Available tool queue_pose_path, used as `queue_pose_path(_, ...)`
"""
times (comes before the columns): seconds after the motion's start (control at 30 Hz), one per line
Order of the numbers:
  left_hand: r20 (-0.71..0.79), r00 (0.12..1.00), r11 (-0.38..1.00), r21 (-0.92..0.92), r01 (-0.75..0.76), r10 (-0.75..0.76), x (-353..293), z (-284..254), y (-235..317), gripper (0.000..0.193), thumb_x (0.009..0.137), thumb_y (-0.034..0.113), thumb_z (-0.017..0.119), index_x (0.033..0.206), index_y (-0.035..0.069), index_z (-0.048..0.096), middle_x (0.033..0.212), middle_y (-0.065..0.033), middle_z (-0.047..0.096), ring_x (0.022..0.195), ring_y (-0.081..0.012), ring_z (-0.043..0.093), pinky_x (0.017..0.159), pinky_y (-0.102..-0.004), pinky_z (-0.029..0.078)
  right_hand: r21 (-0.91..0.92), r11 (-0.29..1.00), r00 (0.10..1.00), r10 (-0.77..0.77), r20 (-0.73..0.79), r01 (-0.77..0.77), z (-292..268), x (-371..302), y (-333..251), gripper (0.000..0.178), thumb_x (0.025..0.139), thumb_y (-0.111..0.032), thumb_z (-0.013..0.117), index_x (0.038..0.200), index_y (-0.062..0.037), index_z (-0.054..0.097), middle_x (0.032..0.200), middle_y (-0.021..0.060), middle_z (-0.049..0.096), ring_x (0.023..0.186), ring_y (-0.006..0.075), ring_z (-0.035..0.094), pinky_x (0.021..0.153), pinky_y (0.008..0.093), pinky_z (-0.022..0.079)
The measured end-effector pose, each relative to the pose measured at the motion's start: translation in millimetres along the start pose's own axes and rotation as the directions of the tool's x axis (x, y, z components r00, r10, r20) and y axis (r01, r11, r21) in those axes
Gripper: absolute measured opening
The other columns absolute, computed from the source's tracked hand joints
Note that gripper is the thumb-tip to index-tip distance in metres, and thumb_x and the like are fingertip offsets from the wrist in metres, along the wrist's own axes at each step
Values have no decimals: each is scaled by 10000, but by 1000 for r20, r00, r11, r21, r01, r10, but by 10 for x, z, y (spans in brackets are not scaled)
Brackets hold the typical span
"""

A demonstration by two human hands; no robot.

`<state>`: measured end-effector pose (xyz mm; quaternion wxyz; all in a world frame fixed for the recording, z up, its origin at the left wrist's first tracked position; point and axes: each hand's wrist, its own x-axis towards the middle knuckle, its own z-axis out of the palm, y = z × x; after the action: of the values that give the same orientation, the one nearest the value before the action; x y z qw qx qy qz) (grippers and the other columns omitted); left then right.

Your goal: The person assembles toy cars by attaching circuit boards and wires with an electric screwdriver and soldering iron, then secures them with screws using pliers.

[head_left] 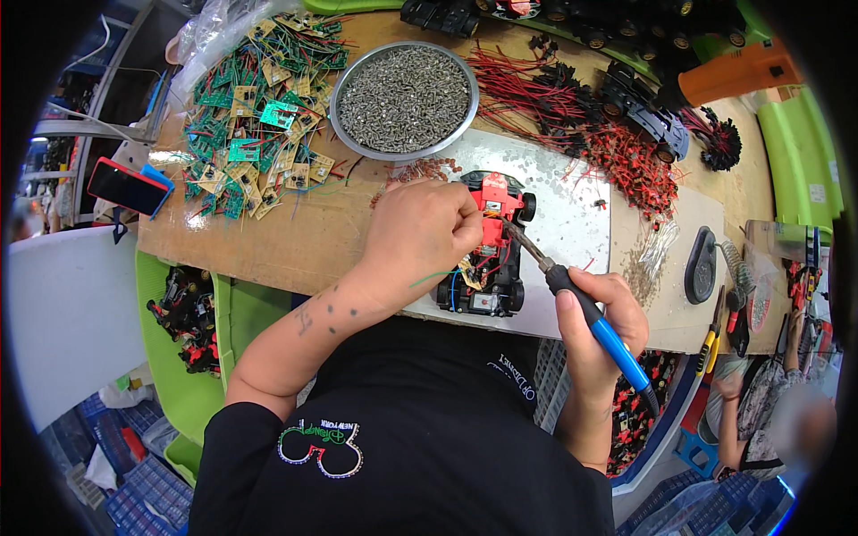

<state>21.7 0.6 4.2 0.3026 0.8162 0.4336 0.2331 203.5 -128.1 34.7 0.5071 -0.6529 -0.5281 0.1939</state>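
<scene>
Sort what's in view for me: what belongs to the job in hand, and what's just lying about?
Belongs to the job:
red-and-black toy car chassis, at the left hand
soldering iron, in the right hand
piled circuit boards, likely

Seemingly just lying about:
phone-like device
clear plastic bag
yellow-handled tool

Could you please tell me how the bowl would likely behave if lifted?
The bowl would probably feel heavy, being filled with small metal pieces. They lie loose, so tilting would likely spill some. Its rim looks smooth and shiny, so it may be somewhat slippery.
</scene>
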Motion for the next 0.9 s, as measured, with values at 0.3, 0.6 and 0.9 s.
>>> queue_pose_path(0.3, 92, 996, 993, -115, -10, 21, 3, -81, -66, 123, 859, 114, 657, 818, -2, 651, 757, -120, 647, 671, -267, 617, 627, -375, 472, 8, 999, 999, -36, -27, 36, -116, -145, -82, 234, 698, 9, 754, 928, 0, 716, 715, 84, 644, 645, 197, 584, 624, 292, 459)
queue_pose_path(0.6, 111, 993, 983, -183, -25, 46, -70, -148, -115, 93, 859, 76, 646, 918, 12, 679, 854, -123, 681, 791, -272, 648, 712, -372, 497, 34, 999, 999, -30, -13, 30, -196, -294, -106, 231, 700, 0, 754, 927, 5, 713, 717, 81, 634, 655, 194, 578, 628, 289, 451)
queue_pose_path(0.9, -29, 906, 847, -342, -407, 423, -421, -340, 6, 228, 733, -26, 765, 932, 68, 705, 976, -72, 723, 857, -250, 651, 764, -351, 509, 82, 996, 1000, 25, -18, -23, -283, -431, -82, 223, 717, -15, 754, 932, 13, 703, 725, 91, 634, 668, 194, 585, 627, 284, 454)
